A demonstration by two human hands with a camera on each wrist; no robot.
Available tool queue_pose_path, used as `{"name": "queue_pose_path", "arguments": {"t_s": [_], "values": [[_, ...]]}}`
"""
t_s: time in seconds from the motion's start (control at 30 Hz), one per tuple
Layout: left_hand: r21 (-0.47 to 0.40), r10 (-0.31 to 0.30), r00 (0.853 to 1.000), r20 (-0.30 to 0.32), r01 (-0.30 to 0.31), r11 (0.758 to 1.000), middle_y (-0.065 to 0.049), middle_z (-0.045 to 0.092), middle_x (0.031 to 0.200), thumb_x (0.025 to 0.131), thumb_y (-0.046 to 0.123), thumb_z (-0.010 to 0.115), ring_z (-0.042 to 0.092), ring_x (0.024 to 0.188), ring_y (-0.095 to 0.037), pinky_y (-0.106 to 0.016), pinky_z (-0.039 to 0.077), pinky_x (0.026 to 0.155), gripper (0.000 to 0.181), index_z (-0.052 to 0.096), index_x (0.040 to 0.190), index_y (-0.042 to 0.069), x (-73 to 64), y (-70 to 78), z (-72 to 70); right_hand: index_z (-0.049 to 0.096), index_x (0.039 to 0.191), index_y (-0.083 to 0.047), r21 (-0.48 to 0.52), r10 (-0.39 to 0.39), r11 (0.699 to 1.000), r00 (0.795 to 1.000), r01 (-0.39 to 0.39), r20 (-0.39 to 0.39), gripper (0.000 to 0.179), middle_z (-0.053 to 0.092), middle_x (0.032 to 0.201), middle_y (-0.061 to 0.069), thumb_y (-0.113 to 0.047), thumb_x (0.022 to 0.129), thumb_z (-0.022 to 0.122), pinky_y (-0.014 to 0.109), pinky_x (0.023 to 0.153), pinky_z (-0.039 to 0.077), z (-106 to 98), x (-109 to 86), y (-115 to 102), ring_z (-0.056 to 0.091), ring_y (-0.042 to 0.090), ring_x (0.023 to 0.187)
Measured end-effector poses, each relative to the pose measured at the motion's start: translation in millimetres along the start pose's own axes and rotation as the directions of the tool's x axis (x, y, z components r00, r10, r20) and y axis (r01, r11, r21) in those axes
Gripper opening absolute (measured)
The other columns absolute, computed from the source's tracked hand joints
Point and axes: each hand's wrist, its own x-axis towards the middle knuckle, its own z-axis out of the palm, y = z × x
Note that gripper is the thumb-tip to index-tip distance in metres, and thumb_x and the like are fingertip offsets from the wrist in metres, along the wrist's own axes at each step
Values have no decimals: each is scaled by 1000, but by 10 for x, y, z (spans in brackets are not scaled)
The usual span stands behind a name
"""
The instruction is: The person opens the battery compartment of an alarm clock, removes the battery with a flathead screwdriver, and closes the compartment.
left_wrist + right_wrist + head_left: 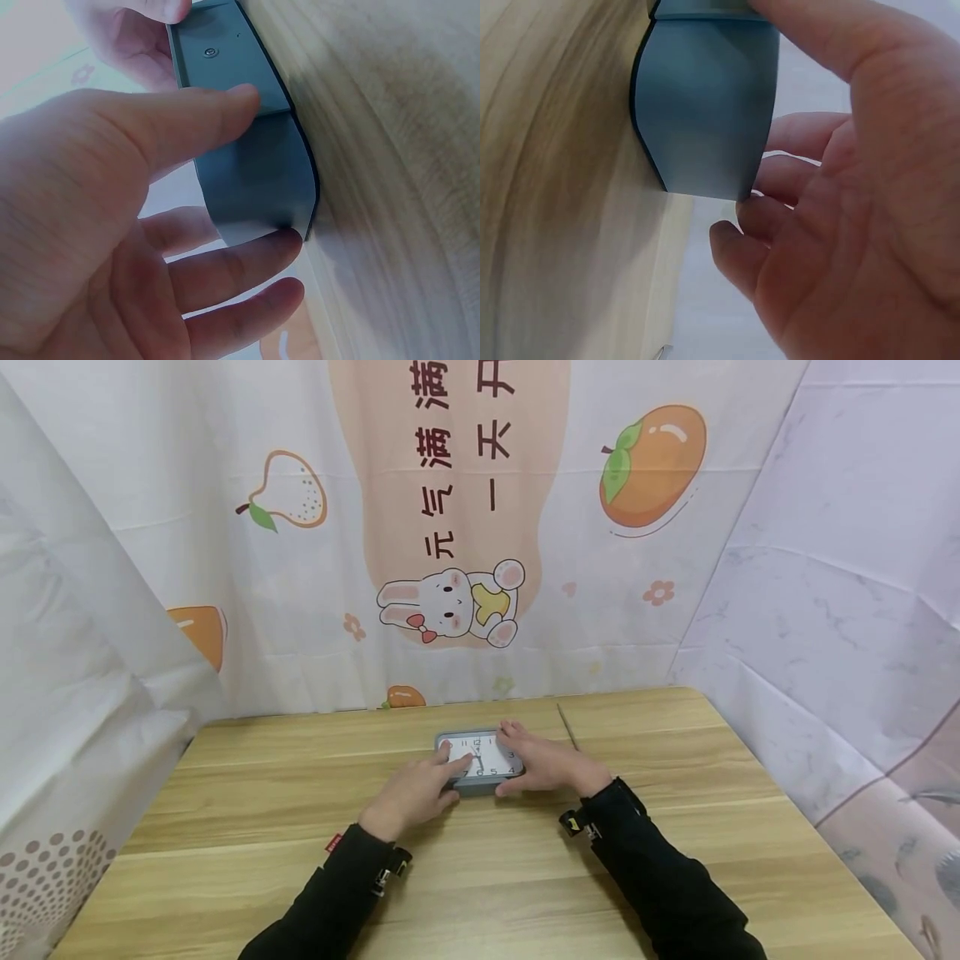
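Note:
A square-faced clock with rounded corners and a grey-blue case (477,787) lies face up on the wooden table, its white dial (487,762) turned to the head camera. My left hand (416,789) grips its left end: the thumb presses the near side, one finger reaches over the dial, and other fingers are at the far end in the left wrist view. From the right, my right hand (551,763) holds the opposite end, thumb at the near side and fingers over the upper right corner. A small screw (211,52) shows on the case's near side.
A thin dark stick (567,727) lies behind my right hand, partly hidden by it. The wooden tabletop (480,877) runs back to a printed curtain (300,593). More fabric hangs at the left and right sides.

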Motion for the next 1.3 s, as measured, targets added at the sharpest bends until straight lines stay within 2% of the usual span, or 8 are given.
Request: {"name": "queue_pose_path", "arguments": {"t_s": [0.1, 0.27, 0.4, 0.6, 0.8, 1.03, 1.17, 1.3], "values": [[-10, -3, 1000, -20, 3, 1000, -31, 43, 150, 92, 12, 76, 60, 122, -39, -51, 50, 97, 59, 57, 147, 18, 22, -21, 21, 21, 158, 5, -7, 9, 1000, 1000, -9, -6, 103, 12, 165, 26, -40, 87, 81, 48, 120, 18, 10, 2, -5, 9, 39, 153], [26, -1, 999, -53, 2, 1000, -30, 48, 146, 86, 4, 81, 59, 123, -38, -49, 53, 94, 62, 62, 143, 20, 66, -45, 41, 24, 157, 7, -64, 41, 997, 999, -42, -24, 103, 15, 164, 27, -30, 84, 86, 47, 120, 21, 27, 14, -74, 13, 39, 152], [59, 12, 999, -35, -10, 998, -32, 50, 143, 85, 6, 83, 64, 116, -36, -47, 54, 91, 61, 63, 141, 18, 101, -38, 6, 23, 157, 7, -136, 78, 988, 997, -79, -15, 103, 15, 164, 26, -23, 83, 87, 46, 119, 23, 24, 30, -140, 14, 38, 152], [119, 43, 999, 0, -42, 992, -28, 62, 131, 79, 12, 89, 67, 104, -33, -45, 55, 88, 59, 69, 134, 18, 175, -31, -91, 27, 155, 9, -150, 109, 982, 994, -111, -23, 101, 22, 162, 29, -13, 79, 89, 48, 117, 29, -31, 62, -251, 23, 41, 149], [72, -9, 999, 37, 6, 997, -15, 66, 129, 77, 13, 90, 65, 110, -27, -42, 52, 95, 60, 70, 133, 23, 196, -11, -132, 33, 152, 6, -214, 148, 965, 988, -153, -38, 94, 25, 161, 27, -9, 78, 88, 46, 113, 36, -10, 66, -313, 26, 40, 148], [82, 15, 1000, 10, -16, 997, -22, 65, 127, 79, 13, 88, 66, 107, -33, -45, 53, 90, 55, 71, 131, 20, 175, 21, -117, 35, 149, 9, -266, 133, 953, 990, -142, -55, 90, 26, 159, 32, -4, 77, 87, 48, 116, 30, 47, 59, -312, 25, 47, 147], [83, 0, 1000, 11, -1, 997, -21, 66, 127, 79, 13, 88, 66, 107, -32, -45, 53, 89, 54, 72, 130, 19, 156, 27, -128, 34, 150, 8, -258, 124, 957, 991, -133, -51, 89, 25, 160, 31, -4, 78, 85, 48, 115, 32, 53, 67, -306, 25, 45, 148], [77, -7, 1000, 9, 6, 997, -17, 68, 123, 79, 13, 88, 66, 99, -26, -42, 54, 84, 52, 73, 129, 18, 156, 23, -138, 30, 152, 8, -241, 130, 961, 991, -135, -36, 91, 22, 161, 30, -4, 80, 84, 48, 115, 33, 40, 80, -305, 22, 43, 149]]}}
